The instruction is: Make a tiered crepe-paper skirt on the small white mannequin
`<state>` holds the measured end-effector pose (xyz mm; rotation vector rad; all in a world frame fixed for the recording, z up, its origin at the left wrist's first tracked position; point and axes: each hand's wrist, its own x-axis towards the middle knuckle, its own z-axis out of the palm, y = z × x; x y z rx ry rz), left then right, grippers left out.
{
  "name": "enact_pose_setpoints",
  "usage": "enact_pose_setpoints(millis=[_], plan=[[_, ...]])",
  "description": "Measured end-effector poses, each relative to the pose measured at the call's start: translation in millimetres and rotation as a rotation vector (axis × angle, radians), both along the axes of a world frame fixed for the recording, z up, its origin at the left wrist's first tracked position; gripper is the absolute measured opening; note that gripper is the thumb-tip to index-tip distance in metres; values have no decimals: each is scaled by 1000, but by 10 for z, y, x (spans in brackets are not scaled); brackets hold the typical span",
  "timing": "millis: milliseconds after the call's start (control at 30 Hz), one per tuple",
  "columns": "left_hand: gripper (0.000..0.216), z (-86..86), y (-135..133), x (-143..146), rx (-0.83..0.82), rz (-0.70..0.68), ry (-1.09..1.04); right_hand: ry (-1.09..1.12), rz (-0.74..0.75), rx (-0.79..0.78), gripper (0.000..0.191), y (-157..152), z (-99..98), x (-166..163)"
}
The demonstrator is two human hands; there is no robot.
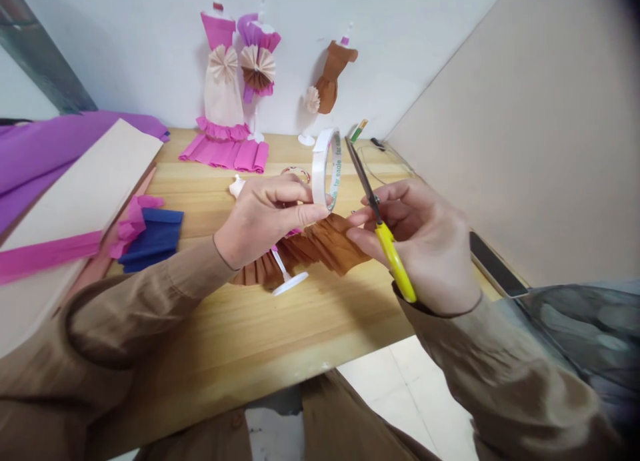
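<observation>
Between thumb and fingers, my left hand [270, 214] holds a roll of tape [320, 174] upright, its printed inner core facing right. My right hand [425, 241] has yellow-handled scissors [387, 237] in its grip, with the blades pointing up and to the left beside the roll. Whether its fingertips also pinch a bit of tape I cannot make out. Below both hands, pleated brown crepe paper [340, 247] lies on the table, around a small white mannequin stand that is tipped on its side, its round base [291, 284] toward me.
Dressed mini mannequins [223, 81] stand along the wall, one in a brown dress [330, 81]. Folded pink crepe paper [225, 154] lies before them. Purple, cream, pink and blue paper [153, 239] covers the left side. A phone [495, 264] rests at the table's right edge.
</observation>
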<state>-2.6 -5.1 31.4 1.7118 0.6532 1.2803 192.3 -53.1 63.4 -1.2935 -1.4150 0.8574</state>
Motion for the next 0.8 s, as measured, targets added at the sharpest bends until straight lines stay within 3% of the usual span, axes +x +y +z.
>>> enact_pose_setpoints(millis=[233,500,633,800], plan=[[26,10,-1,6,-46,-13,-40,-30,-40,127,44,-34,-94,-84],[31,6,16,11,-3,5,-62,-123,18,33,42,-123,-77,-122],[26,-12,37,5,-23,-2,-87,-138,21,133,40,-127,-5,145],[22,-12,49,-3,-53,-13,-96,-404,252,-177,38,-74,253,802]])
